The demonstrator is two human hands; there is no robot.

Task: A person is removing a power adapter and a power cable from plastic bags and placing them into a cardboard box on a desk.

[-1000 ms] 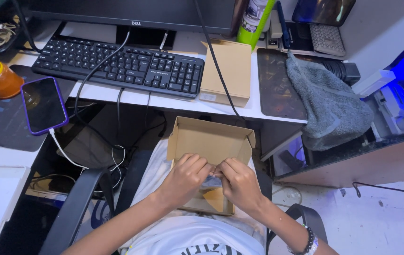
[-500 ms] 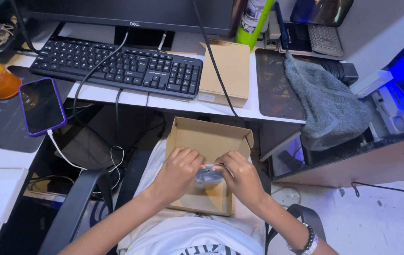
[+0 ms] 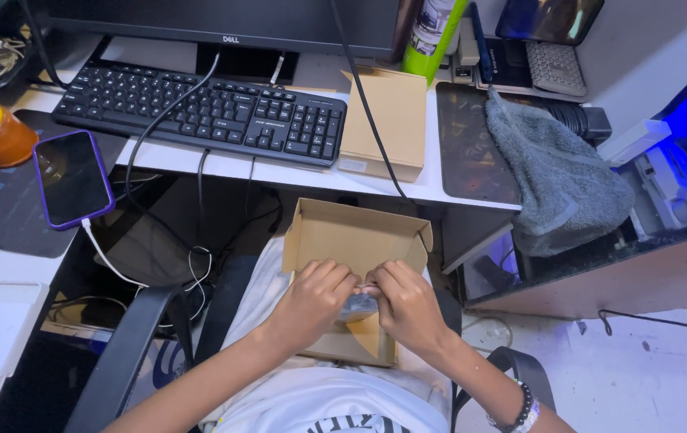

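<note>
While both hands meet over the lap, the scene reads as follows, largest thing first.

Tabletop [image 3: 439, 188]: white, across the far half of the view, carrying the things listed below.
Keyboard [image 3: 199, 112]: black, far left of centre, with cables trailing over the near edge.
Grey cloth [image 3: 560, 176]: heaped at the far right, draped over the edge.
Closed carton [image 3: 387, 120]: brown, lying flat just right of the keyboard.
Phone [image 3: 70, 178]: purple-cased with a dark screen, at the left, on a charging lead.
Open cardboard box [image 3: 355, 236]: on the person's lap, near centre, flaps up, its far wall bare.
Left hand [image 3: 315, 297]: grip pinched on one end of a small clear wrapped item [image 3: 357, 307].
Right hand [image 3: 407, 305]: grip pinched on the other end, fingertips nearly touching the left's.
Wrapped item: held between both hands, just above the open box's near half; what is inside it cannot be told.
Step in hand: by my judgement, working at the wrapper over the box.
Next move calls for: steady opposing pulls with the item kept above the box, so that anything dropped lands inside.
</note>
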